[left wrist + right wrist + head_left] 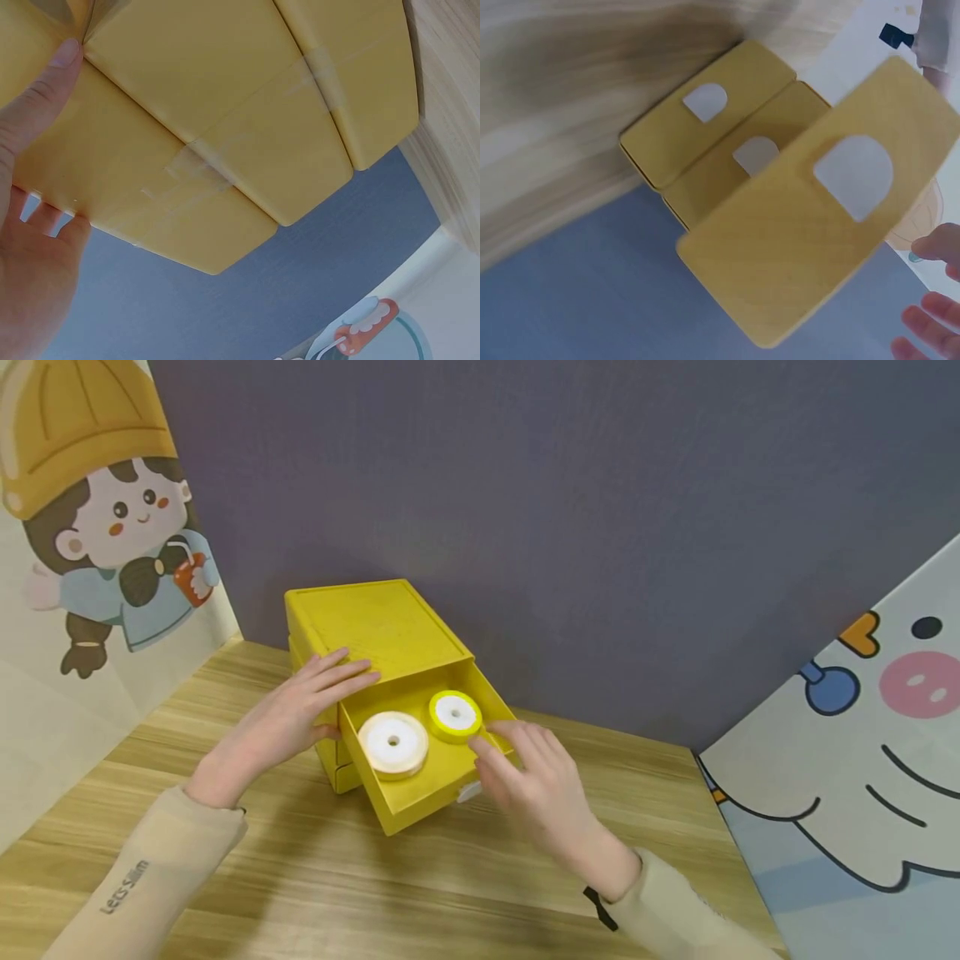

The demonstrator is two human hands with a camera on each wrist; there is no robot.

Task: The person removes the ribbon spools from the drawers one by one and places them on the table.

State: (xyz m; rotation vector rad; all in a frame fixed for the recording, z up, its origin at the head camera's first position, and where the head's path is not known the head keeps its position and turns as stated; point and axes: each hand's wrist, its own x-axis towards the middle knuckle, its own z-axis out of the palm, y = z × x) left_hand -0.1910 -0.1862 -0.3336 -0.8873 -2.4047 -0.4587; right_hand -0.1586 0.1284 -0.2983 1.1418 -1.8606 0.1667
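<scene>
A yellow drawer box [375, 622] stands on the wooden table, its top drawer [420, 795] pulled out toward me. Inside the drawer lie a white ribbon roll [393, 743] and a yellow ribbon roll [455, 714]. My left hand [296, 714] rests on the box's top left edge with straight fingers, the thumb down its side; the left wrist view shows the box [225, 112] from beside that hand [30, 247]. My right hand [528, 777] hovers at the drawer's right wall with fingers relaxed, holding nothing. The right wrist view shows the drawer front [802, 225] and my fingertips [930, 307].
The wooden table [375, 893] extends in front of the box. A cartoon girl panel [97, 527] leans at the left and a cartoon animal panel [862, 735] at the right. A grey wall [600, 527] stands behind. Two lower drawers [705, 127] are closed.
</scene>
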